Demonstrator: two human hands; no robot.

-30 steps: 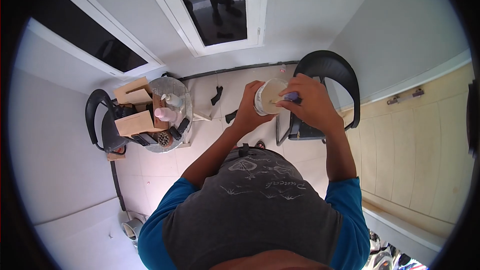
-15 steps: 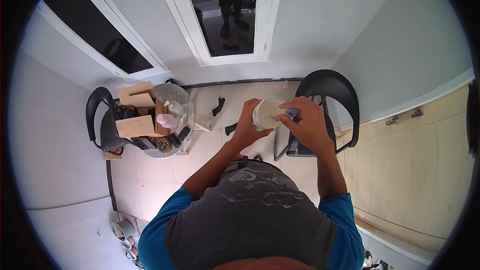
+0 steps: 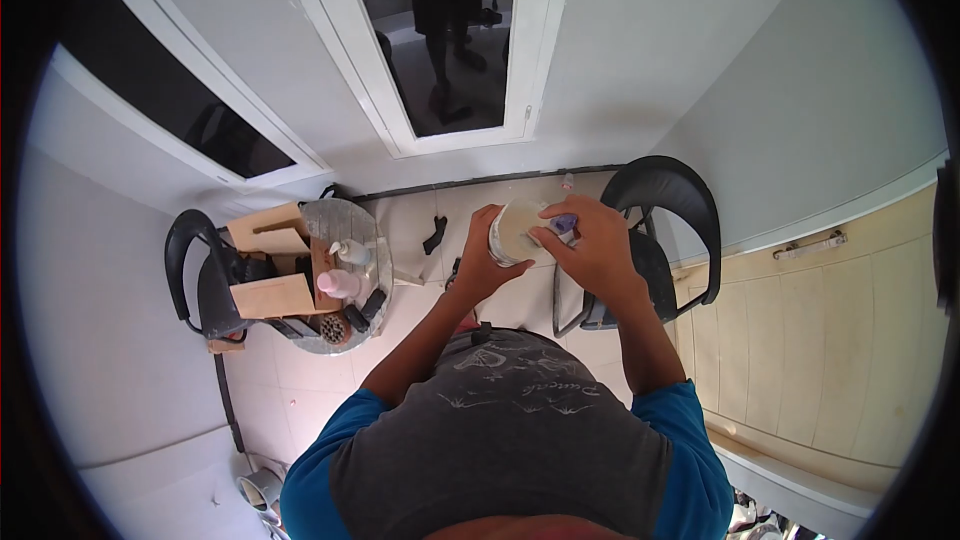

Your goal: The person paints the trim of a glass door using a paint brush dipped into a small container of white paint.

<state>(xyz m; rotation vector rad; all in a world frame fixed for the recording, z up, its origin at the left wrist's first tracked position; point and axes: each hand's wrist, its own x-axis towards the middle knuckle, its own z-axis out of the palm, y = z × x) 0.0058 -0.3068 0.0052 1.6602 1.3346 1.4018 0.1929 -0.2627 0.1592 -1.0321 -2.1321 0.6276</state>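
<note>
A round whitish tub with a pale inside is held in front of my body. My left hand wraps round its left and lower side, the thumb along the near rim. At the right rim my right hand pinches a small purple-and-clear object, its fingertips reaching over the tub's opening. What that object is cannot be made out.
On the left, a round table bears an open cardboard box, a pink bottle, a white pump bottle and a round brush. Black chairs stand left and right. A black item lies on the floor.
The view has shifted, so the table and chairs sit lower in the frame. Both hands and the tub appear slightly further left. The grips look the same.
</note>
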